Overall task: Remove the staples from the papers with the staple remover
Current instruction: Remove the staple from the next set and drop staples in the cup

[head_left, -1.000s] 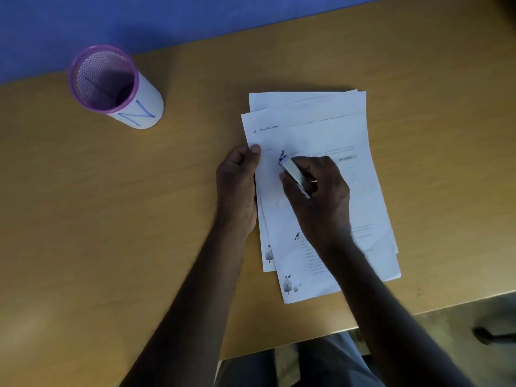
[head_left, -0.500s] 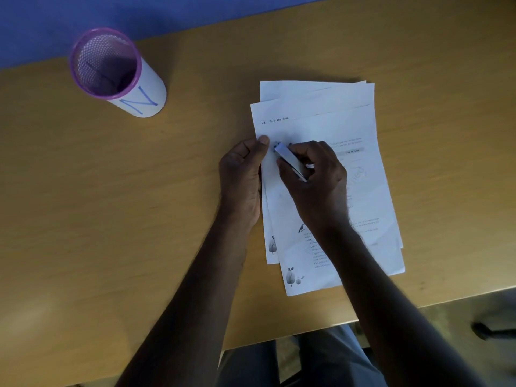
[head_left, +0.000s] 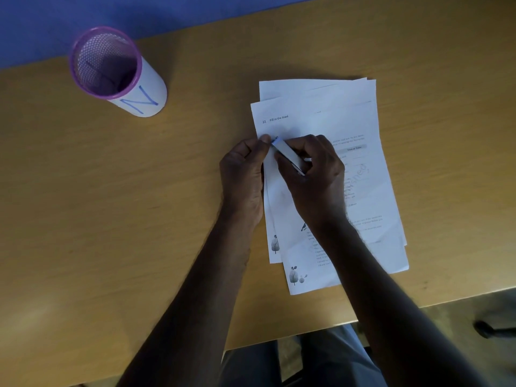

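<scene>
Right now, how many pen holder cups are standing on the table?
1. The purple mesh cup, marked with a blue N, stands at the far left of the table, well apart from the papers. No other cup shows in view.

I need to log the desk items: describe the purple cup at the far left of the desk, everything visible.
The pen cup is a round holder of purple mesh, as it looks, with a solid purple rim. A white paper sleeve wraps its outside and bears a hand-drawn blue letter, N or Z. It stands upright on the wooden desk near the far edge, well left of the papers. Its dark inside shows no clear contents. Nothing touches it but the desk.
</scene>
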Tool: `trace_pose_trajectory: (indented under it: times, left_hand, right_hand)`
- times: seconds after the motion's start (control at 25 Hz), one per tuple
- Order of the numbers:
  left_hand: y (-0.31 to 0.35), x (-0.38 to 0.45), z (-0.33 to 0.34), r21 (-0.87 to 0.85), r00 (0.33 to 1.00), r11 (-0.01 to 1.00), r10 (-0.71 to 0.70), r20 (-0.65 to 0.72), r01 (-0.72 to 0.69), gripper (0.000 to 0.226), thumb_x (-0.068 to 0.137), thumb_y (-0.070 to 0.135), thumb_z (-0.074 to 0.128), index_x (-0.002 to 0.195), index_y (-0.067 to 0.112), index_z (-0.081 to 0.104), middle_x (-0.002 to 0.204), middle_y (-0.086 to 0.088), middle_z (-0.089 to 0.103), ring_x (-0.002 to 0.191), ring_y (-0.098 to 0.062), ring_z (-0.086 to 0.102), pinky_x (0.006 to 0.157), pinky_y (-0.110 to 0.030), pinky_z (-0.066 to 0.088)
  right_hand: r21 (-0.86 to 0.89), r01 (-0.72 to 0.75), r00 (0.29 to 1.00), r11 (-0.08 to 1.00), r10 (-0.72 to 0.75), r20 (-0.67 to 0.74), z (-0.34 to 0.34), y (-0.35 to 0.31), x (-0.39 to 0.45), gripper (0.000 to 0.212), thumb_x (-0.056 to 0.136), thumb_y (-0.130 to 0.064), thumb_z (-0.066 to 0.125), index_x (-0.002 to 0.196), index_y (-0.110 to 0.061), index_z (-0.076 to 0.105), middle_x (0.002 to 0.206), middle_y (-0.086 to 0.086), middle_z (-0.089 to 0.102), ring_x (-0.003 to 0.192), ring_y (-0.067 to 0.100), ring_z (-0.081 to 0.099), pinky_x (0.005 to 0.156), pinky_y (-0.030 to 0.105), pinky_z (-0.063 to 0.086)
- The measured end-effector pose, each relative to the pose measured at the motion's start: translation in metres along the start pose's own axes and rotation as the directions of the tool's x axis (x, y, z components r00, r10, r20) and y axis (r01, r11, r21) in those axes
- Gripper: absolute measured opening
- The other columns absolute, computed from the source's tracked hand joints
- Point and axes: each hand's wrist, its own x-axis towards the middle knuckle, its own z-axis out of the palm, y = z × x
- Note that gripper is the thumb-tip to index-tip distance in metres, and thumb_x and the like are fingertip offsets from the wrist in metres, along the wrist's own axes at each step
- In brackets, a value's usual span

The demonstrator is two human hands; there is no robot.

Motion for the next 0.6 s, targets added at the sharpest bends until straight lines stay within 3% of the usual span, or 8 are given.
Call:
trace_pose_trajectory:
  times: [0.16, 0.36, 0.6]
  left_hand:
    - [0.000, 0.001, 0.001, 0.050, 1.000, 0.999, 0.002, -0.023, 0.000, 0.018, 0.100, 0.011, 0.067, 0.093, 0.021, 0.079, 0.097, 0.009, 0.082, 0.096, -0.018, 0.078, 0.086, -0.034, 0.063]
    - [0.001, 0.003, 0.003, 0.033, 0.998, 0.999, -0.040, -0.049, 0.042, 0.018, 0.100, 0.012, 0.066, 0.089, 0.018, 0.079, 0.095, 0.000, 0.082, 0.089, -0.020, 0.078, 0.077, -0.031, 0.061]
    - [0.000, 0.004, 0.004, 0.068, 0.997, 0.997, -0.042, -0.062, 0.046, 0.018, 0.102, 0.012, 0.062, 0.093, 0.015, 0.077, 0.097, 0.002, 0.081, 0.096, -0.024, 0.076, 0.083, -0.032, 0.063]
  right_hand:
    - [-0.016, 0.011, 1.000, 1.000, -0.011, -0.002, 0.004, 0.001, -0.001, 0.028, 0.096, -0.025, 0.074, 0.119, -0.010, 0.072, 0.109, 0.007, 0.073, 0.097, 0.006, 0.060, 0.086, 0.001, 0.045]
    - [-0.050, 0.024, 1.000, 0.998, -0.024, 0.012, 0.007, 0.002, 0.001, 0.029, 0.097, -0.025, 0.072, 0.122, -0.012, 0.072, 0.113, 0.006, 0.073, 0.098, 0.016, 0.069, 0.086, 0.019, 0.057]
    - [-0.027, -0.007, 0.998, 1.000, 0.008, 0.064, 0.001, 0.005, 0.010, 0.027, 0.098, -0.025, 0.072, 0.122, -0.012, 0.073, 0.112, 0.003, 0.073, 0.095, 0.002, 0.064, 0.082, -0.001, 0.046]
